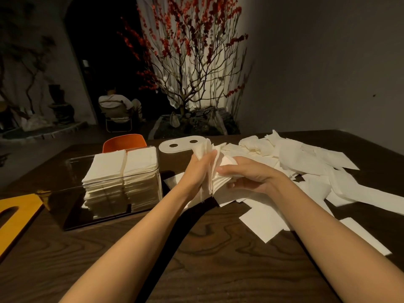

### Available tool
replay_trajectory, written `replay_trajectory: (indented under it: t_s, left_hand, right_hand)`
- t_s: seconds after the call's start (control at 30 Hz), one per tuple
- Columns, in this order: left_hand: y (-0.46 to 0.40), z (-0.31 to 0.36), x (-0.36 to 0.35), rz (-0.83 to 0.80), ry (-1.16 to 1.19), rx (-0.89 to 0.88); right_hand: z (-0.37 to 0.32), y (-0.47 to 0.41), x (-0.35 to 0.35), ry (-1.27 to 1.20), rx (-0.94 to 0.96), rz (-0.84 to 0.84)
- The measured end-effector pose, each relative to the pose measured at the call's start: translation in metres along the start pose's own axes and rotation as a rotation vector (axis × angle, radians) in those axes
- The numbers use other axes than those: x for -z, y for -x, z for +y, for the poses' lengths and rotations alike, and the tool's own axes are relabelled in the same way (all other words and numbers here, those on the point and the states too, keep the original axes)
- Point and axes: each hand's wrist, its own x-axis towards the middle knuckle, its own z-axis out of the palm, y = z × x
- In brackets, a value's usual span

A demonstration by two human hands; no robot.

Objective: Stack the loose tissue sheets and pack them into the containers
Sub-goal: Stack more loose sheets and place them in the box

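Your left hand [197, 171] and right hand [247, 174] hold a bunch of white square tissue sheets [215, 171] on edge between them, above the dark wood-grain tabletop [218, 248]; each grip is curled around the bunch. More loose white sheets [290, 158] lie scattered to your right. The clear rectangular plastic container [105, 184] on your left holds two neat stacks.

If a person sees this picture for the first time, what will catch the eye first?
Probably the two hands, left hand and right hand, gripping a bundle of tissue sheets on edge at the centre. Next, the loose white sheets spread over the table's right side, and the clear container with stacked tissues at the left.
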Motion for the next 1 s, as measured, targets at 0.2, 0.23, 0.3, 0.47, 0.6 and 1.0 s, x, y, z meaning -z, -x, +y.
replay_trajectory:
  t_s: [0.2,0.23,0.3,0.47,0.6,1.0]
  left_hand:
    - [0.005,0.011,-0.002,-0.078,0.175,0.005]
    - [0.006,0.011,-0.003,-0.069,0.179,0.018]
    - [0.006,0.010,-0.004,-0.025,0.216,0.074]
    - [0.009,0.011,-0.001,0.062,0.529,0.254]
    - [0.007,0.004,0.007,0.034,0.844,0.287]
    - [0.007,0.001,0.009,-0.126,1.018,0.378]
  right_hand:
    - [0.000,-0.003,-0.004,-0.074,0.043,0.134]
    - [0.000,-0.004,-0.006,-0.059,0.053,0.146]
    - [0.002,-0.007,-0.008,-0.047,0.073,0.144]
    - [0.005,-0.012,-0.005,-0.065,0.070,0.194]
    - [0.002,-0.010,-0.001,-0.151,0.038,0.249]
    - [0.006,-0.018,0.003,-0.031,0.028,0.348]
